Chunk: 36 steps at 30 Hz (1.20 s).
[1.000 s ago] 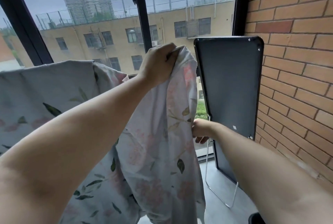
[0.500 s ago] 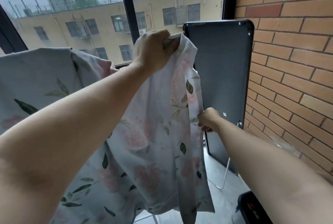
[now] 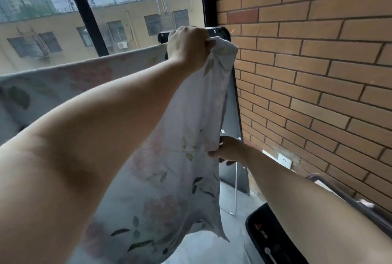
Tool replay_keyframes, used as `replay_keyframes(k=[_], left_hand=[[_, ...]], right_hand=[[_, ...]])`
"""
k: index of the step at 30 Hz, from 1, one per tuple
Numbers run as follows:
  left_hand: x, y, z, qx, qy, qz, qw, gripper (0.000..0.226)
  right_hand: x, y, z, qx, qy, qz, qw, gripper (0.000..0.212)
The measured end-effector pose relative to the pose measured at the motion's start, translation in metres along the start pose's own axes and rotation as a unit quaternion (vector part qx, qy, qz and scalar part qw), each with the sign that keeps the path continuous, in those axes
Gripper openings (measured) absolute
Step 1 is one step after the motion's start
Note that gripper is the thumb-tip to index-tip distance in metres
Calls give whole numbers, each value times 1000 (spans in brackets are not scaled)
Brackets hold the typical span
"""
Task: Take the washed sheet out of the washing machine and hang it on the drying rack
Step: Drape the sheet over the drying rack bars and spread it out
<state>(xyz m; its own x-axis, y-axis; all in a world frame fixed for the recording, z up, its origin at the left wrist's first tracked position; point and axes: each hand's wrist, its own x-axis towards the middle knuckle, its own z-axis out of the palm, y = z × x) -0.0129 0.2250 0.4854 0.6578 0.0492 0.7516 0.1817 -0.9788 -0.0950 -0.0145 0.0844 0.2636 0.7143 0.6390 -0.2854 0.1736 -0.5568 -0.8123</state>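
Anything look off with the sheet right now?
Nothing damaged or spilled. The sheet is bunched at its end by the brick wall, not spread: the left hand grips its top corner up high, the right hand pinches its edge lower down, and the cloth between hangs in folds. The rest lies draped smooth.

Right side tight: brick wall close in, dark panel upright just beside it. Hanging sheet spans left and centre, blocking reach to the window. Only open gap is low right, over bare floor between sheet, panel and black case.
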Motion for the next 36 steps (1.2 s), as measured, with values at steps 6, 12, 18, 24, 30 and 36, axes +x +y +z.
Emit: replay_keyframes(k=[6, 12, 18, 24, 30, 36], left_hand=[[14, 16, -3, -13, 32, 22, 999, 35], [19, 26, -4, -30, 30, 28, 999, 35], [10, 31, 9, -22, 6, 36, 999, 36], [10, 36, 16, -4, -54, -11, 998, 27], [17, 53, 14, -30, -116, -32, 992, 26], [34, 59, 14, -48, -185, -1, 982, 27]], right_hand=[[13, 29, -28, -25, 200, 46, 978, 24], [11, 36, -51, -48, 199, 89, 975, 72], [20, 46, -41, 27, 213, 136, 967, 25], [34, 65, -21, -3, 197, 130, 972, 36], [43, 75, -6, 56, 167, 125, 976, 45], [40, 53, -21, 92, 144, 59, 984, 19]])
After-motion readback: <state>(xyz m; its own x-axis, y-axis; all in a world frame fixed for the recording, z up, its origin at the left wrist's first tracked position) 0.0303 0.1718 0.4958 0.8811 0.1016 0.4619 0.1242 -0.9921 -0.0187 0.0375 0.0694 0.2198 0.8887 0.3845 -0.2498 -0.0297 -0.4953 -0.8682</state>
